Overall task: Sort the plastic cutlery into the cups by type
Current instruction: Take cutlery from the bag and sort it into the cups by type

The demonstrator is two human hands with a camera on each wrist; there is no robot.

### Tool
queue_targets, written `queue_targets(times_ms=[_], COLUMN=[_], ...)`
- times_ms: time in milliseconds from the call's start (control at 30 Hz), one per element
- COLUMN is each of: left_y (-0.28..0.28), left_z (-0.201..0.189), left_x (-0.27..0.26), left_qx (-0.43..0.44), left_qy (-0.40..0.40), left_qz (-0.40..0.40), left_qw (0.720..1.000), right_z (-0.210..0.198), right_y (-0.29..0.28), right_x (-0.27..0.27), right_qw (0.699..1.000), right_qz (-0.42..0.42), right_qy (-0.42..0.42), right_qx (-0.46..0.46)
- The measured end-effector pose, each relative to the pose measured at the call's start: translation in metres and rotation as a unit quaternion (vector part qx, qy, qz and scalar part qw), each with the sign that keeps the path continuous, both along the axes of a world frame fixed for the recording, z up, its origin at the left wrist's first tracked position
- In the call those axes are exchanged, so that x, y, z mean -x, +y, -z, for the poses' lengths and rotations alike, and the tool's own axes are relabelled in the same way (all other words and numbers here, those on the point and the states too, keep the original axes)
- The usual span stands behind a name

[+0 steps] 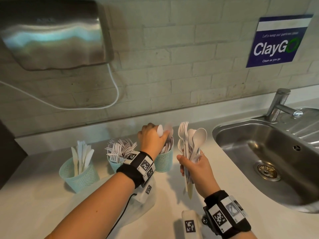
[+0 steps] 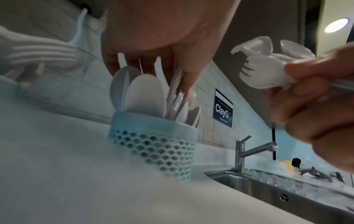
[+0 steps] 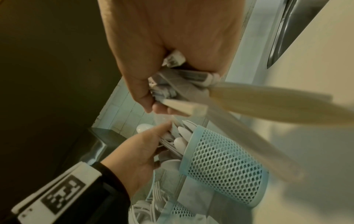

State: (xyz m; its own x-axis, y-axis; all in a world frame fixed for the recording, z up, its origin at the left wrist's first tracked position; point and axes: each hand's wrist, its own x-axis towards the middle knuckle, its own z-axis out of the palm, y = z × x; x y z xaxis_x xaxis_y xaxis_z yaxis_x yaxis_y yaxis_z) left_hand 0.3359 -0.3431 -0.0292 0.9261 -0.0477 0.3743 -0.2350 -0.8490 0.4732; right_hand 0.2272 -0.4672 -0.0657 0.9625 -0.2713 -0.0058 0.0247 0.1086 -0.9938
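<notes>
Three teal mesh cups stand in a row on the counter: knives in the left cup [image 1: 79, 175], forks in the middle cup [image 1: 114, 165], spoons in the right cup [image 1: 164, 162]. My left hand [image 1: 163, 137] is over the spoon cup [image 2: 157, 145] and pinches a few white spoons [image 2: 177, 87] whose handles reach down into it. My right hand [image 1: 188, 163] is just right of that cup and grips an upright bundle of mixed forks and spoons [image 1: 190, 140] by the handles [image 3: 182, 84]. The spoon cup [image 3: 220, 163] and the fork cup [image 3: 179, 211] also show below my right wrist.
A steel sink [image 1: 229, 135] with a faucet [image 1: 279, 104] lies close to the right of my right hand. A steel wall unit [image 1: 55, 35] with a white cable [image 1: 115, 83] hangs at the back left. The tiled wall runs behind the cups.
</notes>
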Motion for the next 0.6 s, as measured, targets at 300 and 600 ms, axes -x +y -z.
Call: queue_targets(times_ms=[300,600], left_y=[0.003,-0.009], left_z=[-0.003,-0.004], left_x=[0.002,0.002], left_qx=[0.090,-0.103], left_qy=[0.001,0.162], left_qz=[0.057,0.184], left_qw=[0.994,0.964], right_z=[-0.007,-0.015], right_y=[0.001,0.006], right_x=[-0.002,-0.001], right_qw=[1.000,0.997], right_qz=[-0.006,-0.057], right_qy=[-0.006,-0.042], right_qx=[-0.009,-0.022])
